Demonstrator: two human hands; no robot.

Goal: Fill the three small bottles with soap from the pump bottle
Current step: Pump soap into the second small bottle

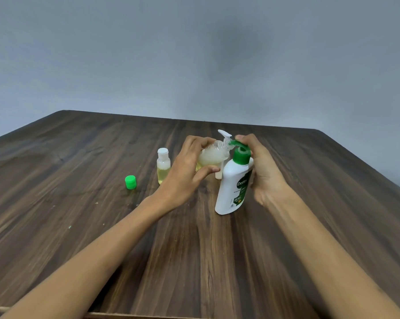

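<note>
We held a small clear bottle (pixel 209 157) tilted in our left hand (pixel 185 173), fingers curled round it, its mouth at the green spout of the pump bottle (pixel 234 187). Our right hand (pixel 261 166) gripped the pump head. A capped small bottle (pixel 163 165) and green cap (pixel 130 182) stood on the counter (pixel 79 157).

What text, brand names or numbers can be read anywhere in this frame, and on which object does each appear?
"Detto", the brand name cut off at the edge: on the label of the white plastic pump bottle with the green pump head.
Smaller print lower on that label: too small and blurred to read.
Nothing else in view carries readable text.
</note>
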